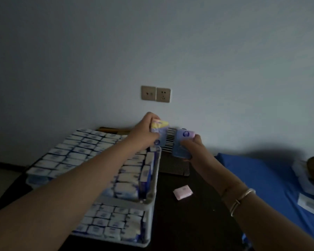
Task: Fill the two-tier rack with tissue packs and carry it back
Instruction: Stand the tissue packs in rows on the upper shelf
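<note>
The tissue packs (83, 156) filling the rack (155, 176) look wrapped in thin, slightly glossy plastic film, white with blue print, and the rack's rim reads as smooth, matt grey plastic. The counter (194, 218) is a dark, smooth surface with a dull sheen, while the bed (257, 178) beside it is covered in matt blue cloth. The wall socket plates (156, 94) have a brushed, metallic-looking finish, and the bangles (242, 200) on the right wrist look like polished metal.

- two-tier rack (153, 180) on table (188, 214), left; packs in both tiers
- loose pack (182, 192) on table, right of rack
- wall sockets (155, 94) behind, above table
</note>
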